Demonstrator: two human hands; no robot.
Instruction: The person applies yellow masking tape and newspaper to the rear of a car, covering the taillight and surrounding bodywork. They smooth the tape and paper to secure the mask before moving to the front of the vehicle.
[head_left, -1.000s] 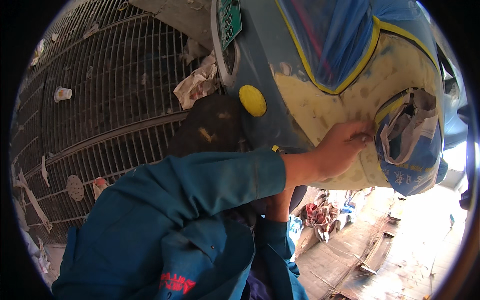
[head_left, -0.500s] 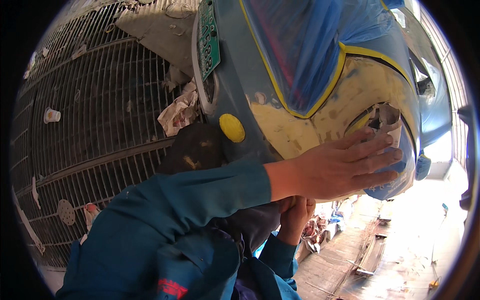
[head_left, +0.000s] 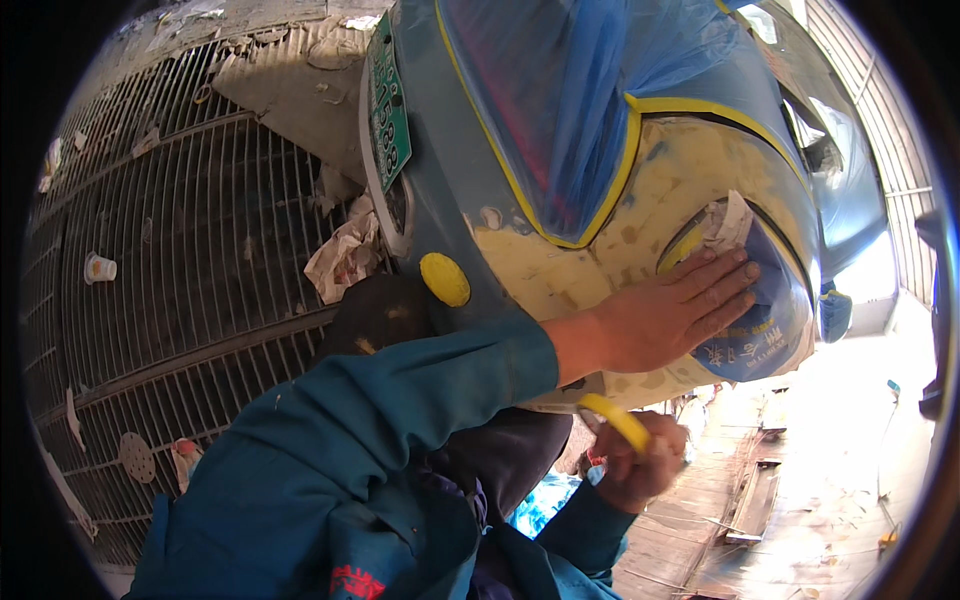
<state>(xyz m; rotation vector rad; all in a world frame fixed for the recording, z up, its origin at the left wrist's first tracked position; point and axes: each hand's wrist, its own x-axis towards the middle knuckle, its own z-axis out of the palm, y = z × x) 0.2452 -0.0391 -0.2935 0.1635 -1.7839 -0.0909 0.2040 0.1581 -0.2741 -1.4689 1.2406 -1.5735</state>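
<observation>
My left hand (head_left: 650, 318) lies flat with fingers stretched out on a printed blue paper sheet (head_left: 765, 325). The sheet covers a rounded opening in the car's panel, and its pale, crumpled edge (head_left: 728, 222) stands up beyond my fingertips. Below and apart from the panel, my right hand (head_left: 650, 465) grips a roll of yellow masking tape (head_left: 622, 424). Around the opening, the car panel (head_left: 630, 210) is sanded, with beige filler patches. Yellow tape (head_left: 600, 232) edges the blue plastic film (head_left: 570, 110) over the bodywork.
A yellow-covered oval (head_left: 445, 279) sits low on the bumper near a green licence plate (head_left: 390, 105). Floor grating (head_left: 190, 270) spreads leftward, with crumpled paper (head_left: 345, 250) and a small cup (head_left: 100, 268) on it. Debris lies on the floor (head_left: 700, 545) at right.
The right hand has come out from under the left forearm, moving right, and the tape roll now shows. The left hand stays on the paper while the view has shifted slightly.
</observation>
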